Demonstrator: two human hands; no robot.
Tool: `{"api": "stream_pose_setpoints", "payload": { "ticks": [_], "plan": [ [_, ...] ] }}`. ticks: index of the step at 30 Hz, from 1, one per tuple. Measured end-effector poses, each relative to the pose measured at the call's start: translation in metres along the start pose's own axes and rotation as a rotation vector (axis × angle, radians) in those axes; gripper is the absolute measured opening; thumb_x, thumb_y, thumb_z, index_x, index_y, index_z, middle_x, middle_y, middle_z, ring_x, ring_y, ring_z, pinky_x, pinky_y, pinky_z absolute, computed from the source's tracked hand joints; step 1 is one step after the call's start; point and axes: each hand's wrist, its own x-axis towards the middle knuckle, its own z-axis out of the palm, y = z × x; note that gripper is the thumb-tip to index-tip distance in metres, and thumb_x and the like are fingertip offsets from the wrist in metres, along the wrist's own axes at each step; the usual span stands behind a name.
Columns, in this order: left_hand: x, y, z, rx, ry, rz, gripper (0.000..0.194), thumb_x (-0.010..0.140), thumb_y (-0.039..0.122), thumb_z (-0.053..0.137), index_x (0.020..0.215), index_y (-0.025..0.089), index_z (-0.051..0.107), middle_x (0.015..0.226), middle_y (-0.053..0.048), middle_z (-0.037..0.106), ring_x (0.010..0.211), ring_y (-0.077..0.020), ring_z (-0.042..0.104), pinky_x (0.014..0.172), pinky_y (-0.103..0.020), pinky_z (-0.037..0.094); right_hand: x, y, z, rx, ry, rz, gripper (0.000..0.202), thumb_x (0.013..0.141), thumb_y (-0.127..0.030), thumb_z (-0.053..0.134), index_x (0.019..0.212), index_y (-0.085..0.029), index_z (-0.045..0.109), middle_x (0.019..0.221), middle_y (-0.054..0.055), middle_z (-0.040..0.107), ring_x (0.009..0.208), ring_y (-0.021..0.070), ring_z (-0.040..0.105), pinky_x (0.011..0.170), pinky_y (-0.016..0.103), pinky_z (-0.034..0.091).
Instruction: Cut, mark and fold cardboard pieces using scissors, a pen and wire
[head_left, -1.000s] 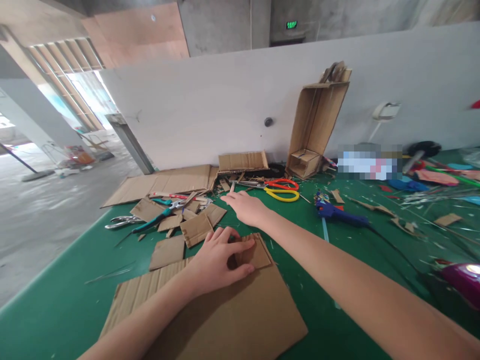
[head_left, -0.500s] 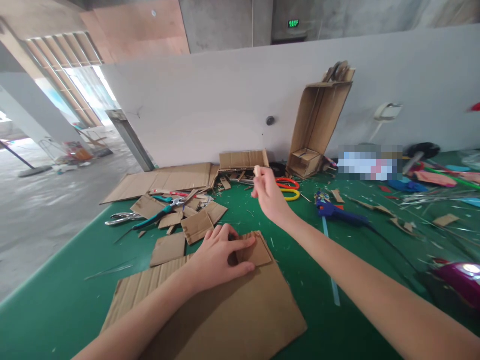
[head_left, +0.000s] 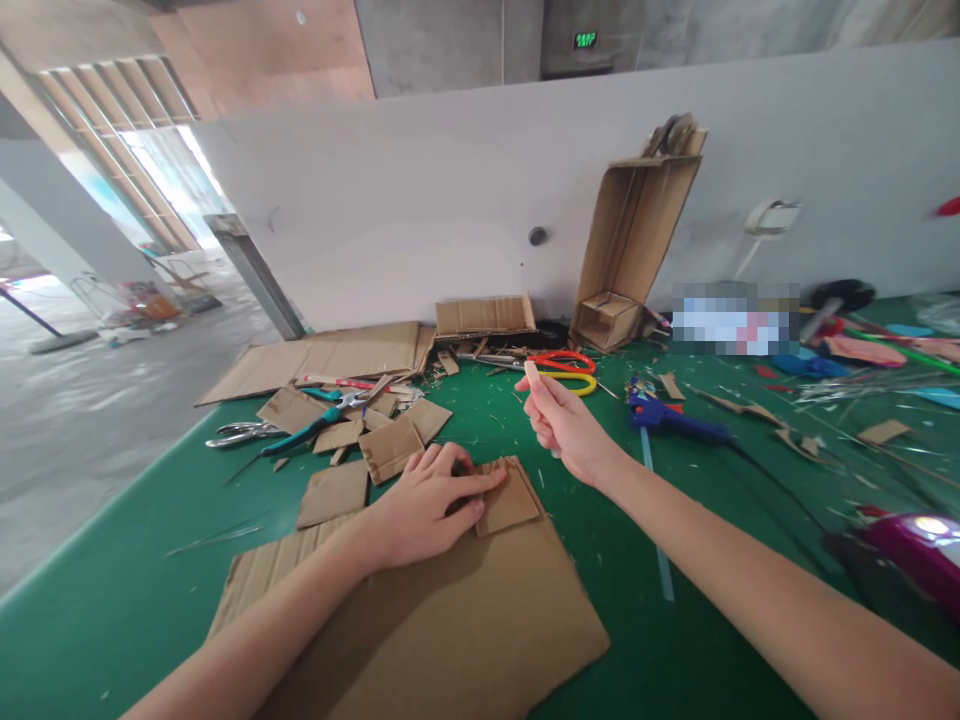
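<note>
A large cardboard sheet (head_left: 450, 620) lies on the green table at the front. On its far corner rests a small cardboard square (head_left: 510, 505). My left hand (head_left: 427, 505) lies on the sheet, fingers apart, its index fingertip touching the square's left side. My right hand (head_left: 555, 415) is raised above the table to the right of the square, its fingers closed; whatever they may pinch is too small to name. Behind it are scissors (head_left: 574, 383) with red and yellow handles.
Cardboard pieces (head_left: 391, 447) and teal-handled pliers (head_left: 304, 436) lie at the left. A blue glue gun (head_left: 679, 418) is at the right, a magenta device (head_left: 915, 560) at the right edge. A tall cardboard box (head_left: 637, 230) leans on the wall (head_left: 420, 210).
My right hand has moved slightly right and toward me, and has turned. The left thumb has drawn back to the left, showing more of the small square. The view has shifted slightly.
</note>
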Motion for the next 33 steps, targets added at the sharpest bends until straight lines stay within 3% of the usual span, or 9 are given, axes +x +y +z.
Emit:
{"api": "stream_pose_setpoints", "payload": {
  "ticks": [4, 8, 12, 15, 17, 21, 28, 33],
  "plan": [
    [0.001, -0.001, -0.004, -0.007, -0.026, -0.012, 0.041, 0.093, 0.033, 0.035, 0.132, 0.042, 0.044, 0.111, -0.005, 0.046, 0.107, -0.0229, 0.042, 0.096, -0.045, 0.031, 0.000, -0.005, -0.003, -0.275, 0.008, -0.170, 0.034, 0.086, -0.055, 0.048, 0.091, -0.023, 0.058, 0.083, 0.000, 0.053, 0.069, 0.0105, 0.045, 0.056, 0.022, 0.036],
    [0.003, -0.005, -0.006, -0.002, -0.032, 0.027, 0.040, 0.091, 0.039, 0.039, 0.131, 0.042, 0.047, 0.105, -0.005, 0.047, 0.101, -0.0226, 0.044, 0.094, -0.043, 0.034, -0.009, -0.018, -0.004, -0.295, 0.092, -0.197, 0.032, 0.083, -0.052, 0.054, 0.093, -0.023, 0.063, 0.065, -0.003, 0.042, 0.056, 0.0107, 0.037, 0.049, 0.025, 0.030],
    [0.005, -0.009, -0.006, -0.009, -0.039, 0.044, 0.041, 0.090, 0.044, 0.042, 0.130, 0.043, 0.047, 0.103, -0.004, 0.046, 0.100, -0.0220, 0.045, 0.091, -0.041, 0.035, -0.040, -0.024, 0.005, -0.173, -0.108, -0.045, 0.025, 0.080, -0.047, 0.060, 0.089, -0.024, 0.062, 0.059, -0.005, 0.040, 0.052, 0.0101, 0.036, 0.045, 0.024, 0.027],
    [0.005, -0.010, -0.006, -0.004, -0.039, 0.056, 0.036, 0.090, 0.044, 0.043, 0.124, 0.041, 0.053, 0.104, -0.004, 0.046, 0.099, -0.0220, 0.044, 0.089, -0.039, 0.036, -0.065, -0.026, 0.016, -0.307, -0.270, -0.059, 0.022, 0.073, -0.035, 0.069, 0.070, -0.020, 0.052, 0.064, -0.004, 0.046, 0.057, 0.0089, 0.041, 0.050, 0.023, 0.031],
    [0.004, -0.009, -0.006, -0.012, -0.023, 0.067, 0.034, 0.090, 0.044, 0.044, 0.121, 0.040, 0.056, 0.103, -0.005, 0.047, 0.099, -0.0219, 0.044, 0.088, -0.038, 0.036, -0.074, -0.027, 0.022, -0.451, -0.341, -0.031, 0.022, 0.077, -0.031, 0.065, 0.069, -0.020, 0.048, 0.063, -0.005, 0.045, 0.057, 0.0086, 0.039, 0.049, 0.022, 0.030],
    [0.003, -0.009, -0.006, -0.018, -0.012, 0.066, 0.036, 0.090, 0.044, 0.044, 0.125, 0.040, 0.053, 0.102, -0.005, 0.047, 0.097, -0.0216, 0.044, 0.087, -0.038, 0.036, -0.076, -0.026, 0.025, -0.601, -0.364, -0.010, 0.018, 0.083, -0.030, 0.056, 0.072, -0.020, 0.045, 0.063, -0.005, 0.044, 0.054, 0.0080, 0.036, 0.047, 0.021, 0.027],
    [0.005, -0.012, -0.004, -0.018, -0.031, 0.055, 0.041, 0.090, 0.045, 0.044, 0.130, 0.042, 0.047, 0.103, -0.004, 0.046, 0.100, -0.0222, 0.044, 0.090, -0.039, 0.035, -0.078, -0.019, 0.023, -0.708, -0.390, -0.076, 0.020, 0.082, -0.033, 0.058, 0.071, -0.021, 0.046, 0.058, -0.007, 0.046, 0.050, 0.0072, 0.039, 0.046, 0.021, 0.027],
    [0.006, -0.012, -0.002, 0.003, -0.059, 0.036, 0.041, 0.090, 0.045, 0.042, 0.131, 0.046, 0.044, 0.106, -0.004, 0.044, 0.102, -0.0230, 0.043, 0.092, -0.042, 0.033, -0.083, -0.019, 0.009, -0.820, -0.404, -0.134, 0.020, 0.084, -0.032, 0.055, 0.071, -0.021, 0.046, 0.059, -0.006, 0.049, 0.052, 0.0076, 0.042, 0.047, 0.021, 0.027]
  ]
}}
